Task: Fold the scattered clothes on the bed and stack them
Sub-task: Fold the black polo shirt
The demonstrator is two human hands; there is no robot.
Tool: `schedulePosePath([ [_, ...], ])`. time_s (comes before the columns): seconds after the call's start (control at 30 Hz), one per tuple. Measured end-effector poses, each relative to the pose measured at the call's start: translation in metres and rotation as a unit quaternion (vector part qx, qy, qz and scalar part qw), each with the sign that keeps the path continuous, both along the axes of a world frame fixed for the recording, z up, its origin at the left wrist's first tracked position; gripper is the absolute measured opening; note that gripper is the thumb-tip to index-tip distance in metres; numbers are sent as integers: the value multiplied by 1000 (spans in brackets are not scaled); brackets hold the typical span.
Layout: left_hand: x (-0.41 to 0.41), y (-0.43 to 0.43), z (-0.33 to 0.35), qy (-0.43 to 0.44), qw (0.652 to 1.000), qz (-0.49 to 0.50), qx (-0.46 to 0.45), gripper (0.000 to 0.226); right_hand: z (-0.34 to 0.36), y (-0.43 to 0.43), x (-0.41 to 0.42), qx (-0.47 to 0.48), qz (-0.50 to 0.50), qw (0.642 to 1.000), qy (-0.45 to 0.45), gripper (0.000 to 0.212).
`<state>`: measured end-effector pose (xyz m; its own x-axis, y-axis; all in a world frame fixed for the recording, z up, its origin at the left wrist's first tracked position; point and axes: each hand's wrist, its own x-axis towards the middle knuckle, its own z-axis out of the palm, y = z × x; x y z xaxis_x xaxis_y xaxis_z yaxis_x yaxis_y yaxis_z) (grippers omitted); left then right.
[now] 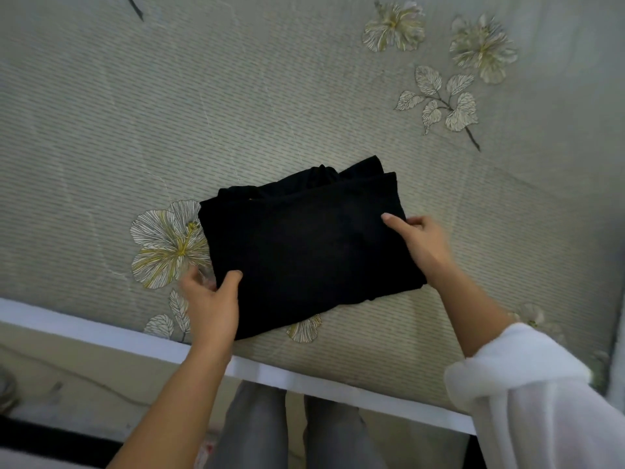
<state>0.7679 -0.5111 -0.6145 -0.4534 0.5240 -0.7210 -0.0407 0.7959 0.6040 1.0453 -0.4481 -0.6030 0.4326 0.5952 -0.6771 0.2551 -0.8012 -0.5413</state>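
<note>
your left hand and right hand each pinch a side of the folded black cloth garment on the floral-sheeted bed; lifted unevenly, its loose layers could slide apart.

You're not getting anything readable here: no words, brand, number or sign is showing anywhere. The folded black garment is showing a tiny yellowish speck near its top fold, but it's coming through way too small to tell whether it's a label. The flowered bedsheet is only carrying printed blossoms and leaves, no lettering.
</note>
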Motion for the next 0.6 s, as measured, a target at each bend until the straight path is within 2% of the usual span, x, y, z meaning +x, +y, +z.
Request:
schedulePosePath([
  [0.07,-5,5,8,-49,998,-19,-38,63,17,2,-7,-35,-2,998,50,29],
  [0.17,-11,16,25,-90,992,-57,-60,35,40,0,-14,-103,-28,988,112,29],
  [0.2,-12,19,32,-93,992,-71,-52,33,46,-3,-16,-113,-31,986,123,28],
  [0.33,-8,23,73,-69,987,-145,13,41,75,-29,-23,-69,-48,989,124,11],
  [0.6,34,15,131,-112,943,-314,-10,51,140,-124,30,-22,-133,977,167,27],
])
